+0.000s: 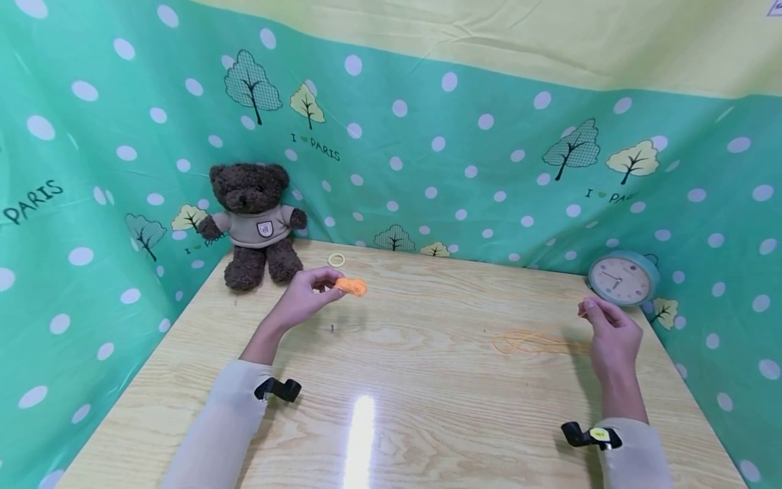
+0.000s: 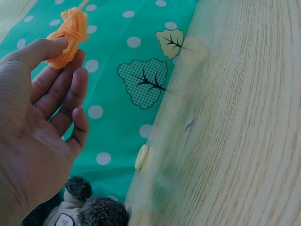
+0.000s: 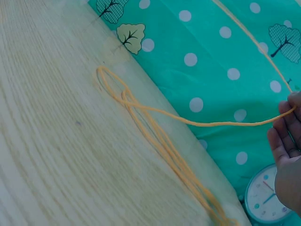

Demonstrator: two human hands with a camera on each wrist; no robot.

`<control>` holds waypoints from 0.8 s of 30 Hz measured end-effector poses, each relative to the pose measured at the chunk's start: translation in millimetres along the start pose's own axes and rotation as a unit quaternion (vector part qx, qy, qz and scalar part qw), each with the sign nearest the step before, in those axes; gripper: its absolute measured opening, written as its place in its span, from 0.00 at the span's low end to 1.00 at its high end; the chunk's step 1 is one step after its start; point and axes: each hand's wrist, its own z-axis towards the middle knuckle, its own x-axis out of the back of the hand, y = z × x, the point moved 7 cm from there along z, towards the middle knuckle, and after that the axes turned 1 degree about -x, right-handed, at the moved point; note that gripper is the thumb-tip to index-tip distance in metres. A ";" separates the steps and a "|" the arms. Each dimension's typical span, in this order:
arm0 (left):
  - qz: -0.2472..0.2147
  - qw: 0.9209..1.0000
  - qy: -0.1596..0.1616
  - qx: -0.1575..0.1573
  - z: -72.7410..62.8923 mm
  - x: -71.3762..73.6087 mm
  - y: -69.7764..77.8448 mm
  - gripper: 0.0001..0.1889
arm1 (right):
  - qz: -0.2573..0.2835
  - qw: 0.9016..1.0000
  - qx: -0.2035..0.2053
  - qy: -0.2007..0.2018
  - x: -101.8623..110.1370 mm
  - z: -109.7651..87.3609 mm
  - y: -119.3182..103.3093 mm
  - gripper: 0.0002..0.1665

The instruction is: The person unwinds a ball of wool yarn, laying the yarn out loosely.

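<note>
Between thumb and fingers, my left hand [image 1: 308, 295] pinches a small bundle of orange yarn [image 1: 352, 286] above the table's left half. The left wrist view shows the bundle [image 2: 69, 40] wrapped round its middle, with a strand leaving its top. Far to the right, my right hand [image 1: 613, 336] pinches an orange yarn strand [image 3: 225, 124], thumb against fingers. From that hand one length rises toward the upper left in the right wrist view, and another drops to loose loops of yarn [image 1: 531, 342] lying on the table. The right fingertips are partly cut off in the right wrist view.
A dark brown teddy bear [image 1: 253, 224] in a grey shirt sits at the back left. Near it lies a pale yellow ring [image 1: 337, 260]. A round teal clock [image 1: 623, 278] stands at the back right. Green dotted cloth [image 1: 427, 176] hangs behind the wooden table [image 1: 427, 401].
</note>
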 end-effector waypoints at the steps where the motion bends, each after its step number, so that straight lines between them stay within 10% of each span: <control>1: 0.000 1.000 -0.001 -0.001 -0.1 0.1 0.1 0.12 | 0.000 1.000 -0.003 0.002 1.6 0.7 1.6 0.23; 24: 0.000 1.000 0.014 -0.015 0.5 5.4 3.9 0.11 | 0.041 0.998 -0.042 0.033 39.1 6.5 21.8 0.23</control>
